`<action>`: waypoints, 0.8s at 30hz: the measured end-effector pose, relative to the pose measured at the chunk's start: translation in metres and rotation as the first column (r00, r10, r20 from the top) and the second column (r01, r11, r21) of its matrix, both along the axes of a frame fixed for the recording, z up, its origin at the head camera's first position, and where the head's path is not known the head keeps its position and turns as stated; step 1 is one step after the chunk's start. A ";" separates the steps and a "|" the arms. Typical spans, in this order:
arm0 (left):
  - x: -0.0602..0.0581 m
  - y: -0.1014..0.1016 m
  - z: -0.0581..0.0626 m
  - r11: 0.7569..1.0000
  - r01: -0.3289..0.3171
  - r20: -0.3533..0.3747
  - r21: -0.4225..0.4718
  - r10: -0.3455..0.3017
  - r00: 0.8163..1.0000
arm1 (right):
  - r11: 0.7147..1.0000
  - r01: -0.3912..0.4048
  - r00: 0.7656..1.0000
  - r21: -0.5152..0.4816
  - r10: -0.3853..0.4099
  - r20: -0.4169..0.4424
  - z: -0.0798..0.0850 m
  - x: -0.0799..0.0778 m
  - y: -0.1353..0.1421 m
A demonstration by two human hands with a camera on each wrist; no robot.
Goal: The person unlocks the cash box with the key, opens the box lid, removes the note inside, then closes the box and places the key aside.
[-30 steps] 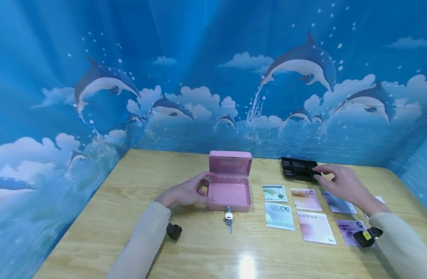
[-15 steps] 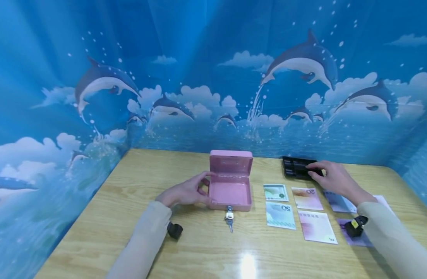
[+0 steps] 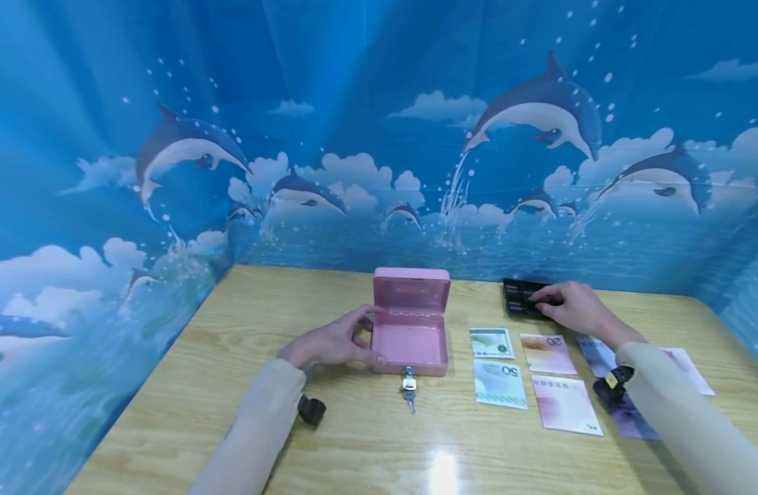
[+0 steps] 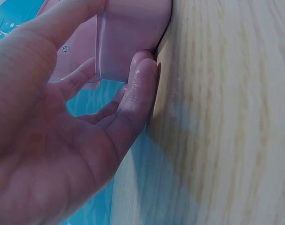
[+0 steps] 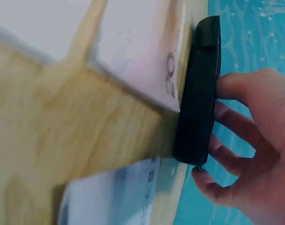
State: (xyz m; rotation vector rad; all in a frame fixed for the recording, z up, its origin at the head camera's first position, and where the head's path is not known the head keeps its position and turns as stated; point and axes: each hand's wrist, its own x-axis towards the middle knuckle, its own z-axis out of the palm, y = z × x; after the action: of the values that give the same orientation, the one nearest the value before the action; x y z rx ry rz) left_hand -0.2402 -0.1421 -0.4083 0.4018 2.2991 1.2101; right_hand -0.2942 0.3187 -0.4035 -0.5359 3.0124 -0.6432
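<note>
A pink cash box [image 3: 409, 342] stands on the table with its lid [image 3: 411, 289] raised. A key [image 3: 409, 395] hangs from the lock at its front. My left hand [image 3: 333, 342] grips the box's left side; in the left wrist view its fingers lie against the pink wall [image 4: 128, 40]. A black compartment tray [image 3: 517, 298] lies at the back right of the table. Over its middle and right part is my right hand [image 3: 575, 309]. In the right wrist view its bent fingertips touch the upper side of the tray [image 5: 197, 105], and the inside of the compartments is hidden.
Several banknotes lie in two rows right of the box, among them a green note [image 3: 492, 343], a blue-green 50 note [image 3: 500, 383], an orange 20 note [image 3: 548, 354] and a pale pink note [image 3: 566, 404]. The dolphin curtain [image 3: 354, 137] rises behind the wooden table [image 3: 360, 447].
My right hand has moved left along the black tray, from its right end toward its middle. The tray stays in place. My left hand keeps its hold on the cash box.
</note>
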 end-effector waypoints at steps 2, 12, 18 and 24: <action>0.000 0.000 0.000 1.000 0.002 -0.001 -0.002 -0.002 1.000 | 1.000 0.008 1.000 -0.017 -0.007 0.031 0.000 -0.003 -0.001; -0.001 0.000 -0.001 1.000 0.000 -0.001 0.001 0.000 1.000 | 0.996 0.036 0.989 -0.082 -0.024 0.147 -0.001 -0.009 -0.003; -0.001 0.001 -0.001 1.000 0.006 -0.005 -0.001 -0.006 1.000 | 0.996 0.027 0.994 -0.090 -0.017 0.106 -0.004 -0.005 -0.002; 0.000 0.001 -0.001 1.000 -0.007 0.000 0.000 0.007 1.000 | 0.995 0.026 0.998 -0.102 -0.020 0.058 0.002 0.001 -0.005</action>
State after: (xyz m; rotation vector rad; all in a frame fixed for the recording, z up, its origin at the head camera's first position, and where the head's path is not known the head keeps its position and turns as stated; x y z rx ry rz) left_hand -0.2405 -0.1415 -0.4092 0.3934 2.3025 1.2135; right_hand -0.2934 0.3134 -0.4012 -0.4784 2.9488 -0.8034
